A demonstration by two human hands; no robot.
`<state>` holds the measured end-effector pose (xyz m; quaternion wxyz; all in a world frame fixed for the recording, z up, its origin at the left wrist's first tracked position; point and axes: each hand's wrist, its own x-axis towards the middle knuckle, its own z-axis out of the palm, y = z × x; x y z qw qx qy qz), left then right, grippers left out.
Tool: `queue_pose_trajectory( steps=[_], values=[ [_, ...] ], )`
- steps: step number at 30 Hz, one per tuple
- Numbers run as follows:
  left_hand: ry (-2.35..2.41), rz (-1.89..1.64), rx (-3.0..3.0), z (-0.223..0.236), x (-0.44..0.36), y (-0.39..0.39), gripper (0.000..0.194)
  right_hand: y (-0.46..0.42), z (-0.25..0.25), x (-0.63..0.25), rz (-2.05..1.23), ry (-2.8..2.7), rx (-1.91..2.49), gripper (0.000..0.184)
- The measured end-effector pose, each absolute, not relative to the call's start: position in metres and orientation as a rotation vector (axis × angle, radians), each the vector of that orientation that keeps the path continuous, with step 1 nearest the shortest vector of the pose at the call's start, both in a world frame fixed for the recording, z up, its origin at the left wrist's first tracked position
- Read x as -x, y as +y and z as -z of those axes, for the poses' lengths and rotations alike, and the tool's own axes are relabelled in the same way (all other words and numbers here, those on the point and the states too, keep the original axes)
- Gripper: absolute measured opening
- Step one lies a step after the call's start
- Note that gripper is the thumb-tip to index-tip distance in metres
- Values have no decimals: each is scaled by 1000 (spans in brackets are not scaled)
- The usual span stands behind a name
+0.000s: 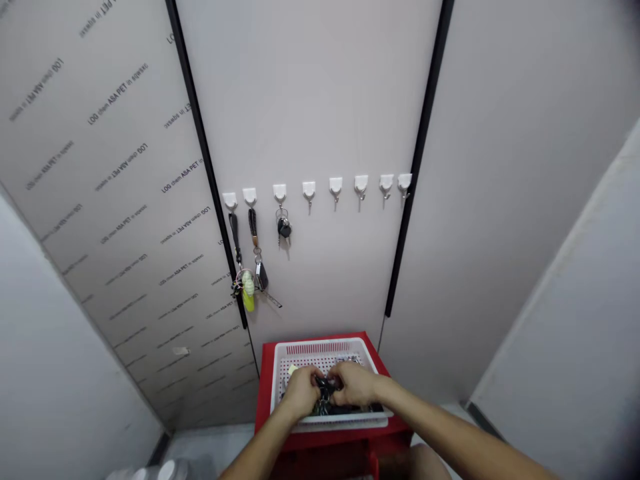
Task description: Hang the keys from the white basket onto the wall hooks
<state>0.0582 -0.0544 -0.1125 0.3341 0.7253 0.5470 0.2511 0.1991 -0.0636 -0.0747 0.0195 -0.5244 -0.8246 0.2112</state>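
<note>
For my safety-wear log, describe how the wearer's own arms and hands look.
The left arm and right arm are bare as far as they show, with no sleeve, watch, bracelet or cable in sight. The left hand and right hand wear no gloves. No markings stand out. Parts of both hands are hidden, so rings cannot be ruled out.

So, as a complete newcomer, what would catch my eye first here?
Probably the bright red stand at bottom centre, bearing a white basket where the left grip and right grip meet around a dark object. Above, eight hooks line the pale wall, with keys and straps hanging from the leftmost three.
</note>
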Motion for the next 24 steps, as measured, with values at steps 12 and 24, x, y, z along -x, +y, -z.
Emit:
queue_pose_trajectory(
  steps=[12, 24],
  values=[
    [1125, -1067, -1482, 99, -53, -50, 25, -50, 88, -177, -868, -2213, 1304, 17],
    [968, -1261, -1319, 21, -41, -39, 21, -42, 28, -169, -1314, -1655, 1089, 21]
  ],
)
